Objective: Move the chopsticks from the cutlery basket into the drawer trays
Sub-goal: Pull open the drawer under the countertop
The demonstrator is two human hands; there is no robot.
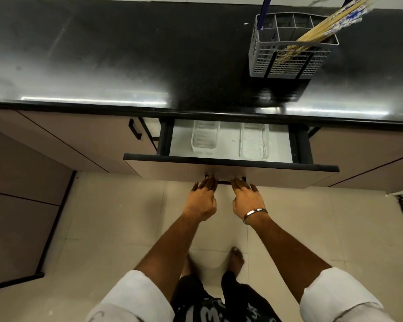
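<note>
Black polished counter (102,66), glossy. Below it the drawer (230,169), partly out, flat beige front. Two white ribbed plastic trays (205,139) inside, bare. Grey grid cutlery basket (289,56) back right on the counter; chopsticks (323,26), slim pale wood, lean out of one corner cell. My left hand (201,201) and right hand (248,202) reach the black handle (223,181), fingers extended; actual grip I cannot tell. Risk: drawer only half open, trays partly covered by the counter edge.
</note>
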